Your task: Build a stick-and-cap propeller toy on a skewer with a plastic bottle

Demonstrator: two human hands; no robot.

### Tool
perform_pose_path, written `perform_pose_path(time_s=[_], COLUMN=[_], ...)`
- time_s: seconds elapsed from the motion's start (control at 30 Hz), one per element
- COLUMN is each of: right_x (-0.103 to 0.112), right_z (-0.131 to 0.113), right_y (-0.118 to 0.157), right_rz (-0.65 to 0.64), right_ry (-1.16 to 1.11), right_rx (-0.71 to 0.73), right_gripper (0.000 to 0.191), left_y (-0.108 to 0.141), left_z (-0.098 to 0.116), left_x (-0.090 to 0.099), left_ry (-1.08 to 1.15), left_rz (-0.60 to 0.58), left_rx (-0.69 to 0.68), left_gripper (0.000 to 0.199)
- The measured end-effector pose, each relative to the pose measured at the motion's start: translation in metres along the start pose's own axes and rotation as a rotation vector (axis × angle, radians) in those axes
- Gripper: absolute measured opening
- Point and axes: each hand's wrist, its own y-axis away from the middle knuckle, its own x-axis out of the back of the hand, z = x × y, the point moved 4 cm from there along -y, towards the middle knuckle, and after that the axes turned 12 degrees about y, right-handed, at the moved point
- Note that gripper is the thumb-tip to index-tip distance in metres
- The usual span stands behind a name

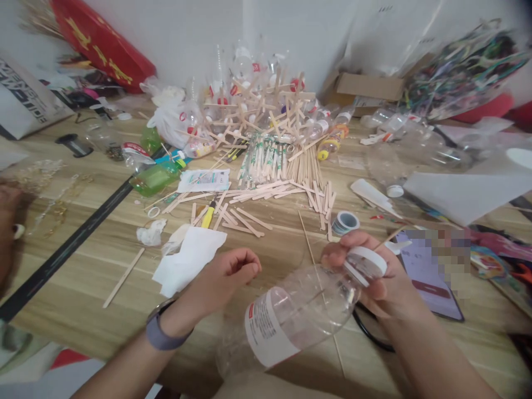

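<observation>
A clear plastic bottle [270,327] lies tilted across the front of the table, its white label facing up. My right hand [369,269] is closed round its neck, just by the white cap [366,265]. A thin stick pokes out beside those fingers; whether they grip it I cannot tell. Left of the bottle, my left hand [233,271] hovers with fingers curled in, thumb near the index finger, and nothing shows in it. Beneath that forearm is a crumpled white paper [191,257]. Behind the bottle stands a roll of tape [346,223].
Wooden craft sticks [266,191] are heaped mid-table, before joined sticks and bottles. A yellow-handled tool [208,217] and a green bottle [155,178] lie to their left. A phone-like screen [428,277] is at right. Another person's hand [7,221] shows at the left edge.
</observation>
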Motion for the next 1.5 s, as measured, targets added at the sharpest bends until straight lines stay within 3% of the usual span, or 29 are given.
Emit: perform_pose_path(time_s=[0.07,0.2,0.33,0.43,0.53,0.77,0.9,1.03,1.13,1.23,1.3,1.43,1.5], right_x=[0.002,0.003,0.003,0.003,0.004,0.003,0.0,-0.001,-0.002,-0.003,-0.004,-0.004,-0.004], right_z=[0.001,0.002,0.002,0.001,0.0,0.0,0.0,-0.002,-0.003,-0.003,-0.003,0.0,0.0], right_y=[0.0,0.001,0.001,0.0,0.0,0.0,-0.001,-0.002,-0.003,-0.003,-0.002,0.0,0.001], right_rz=[0.004,0.019,0.02,0.034,0.068,0.075,0.086,0.107,0.126,0.13,0.116,0.112,0.102], right_ry=[-0.004,0.005,0.009,0.029,0.061,0.009,-0.015,-0.007,0.004,-0.003,-0.014,-0.002,-0.011], right_rx=[-0.008,-0.013,-0.008,-0.002,-0.005,-0.023,-0.039,-0.045,-0.05,-0.054,-0.059,-0.066,-0.058], right_gripper=[0.047,0.047,0.048,0.048,0.049,0.048,0.048,0.048,0.049,0.049,0.049,0.05,0.05], left_y=[-0.001,-0.005,-0.012,-0.013,-0.007,0.034,0.048,0.053,0.055,0.053,0.042,0.008,-0.004], left_z=[0.004,0.018,0.026,0.025,0.018,0.002,-0.006,-0.008,0.005,0.031,0.042,0.039,0.036], left_x=[0.0,-0.01,-0.021,-0.02,-0.005,0.053,0.073,0.079,0.071,0.049,0.028,-0.016,-0.025], left_ry=[-0.007,-0.076,-0.116,-0.161,-0.19,-0.344,-0.572,-0.872,-1.035,-0.887,-0.65,-0.181,-0.065], left_rz=[0.006,-0.129,-0.205,-0.176,-0.056,0.217,0.253,0.215,0.287,0.368,0.272,-0.193,-0.274], left_rx=[-0.037,-0.152,-0.209,-0.203,-0.137,0.059,0.072,0.032,-0.055,-0.224,-0.236,-0.07,-0.066], left_gripper=[0.017,0.031,0.018,0.016,0.016,0.025,0.031,0.036,0.04,0.042,0.038,0.039,0.035])
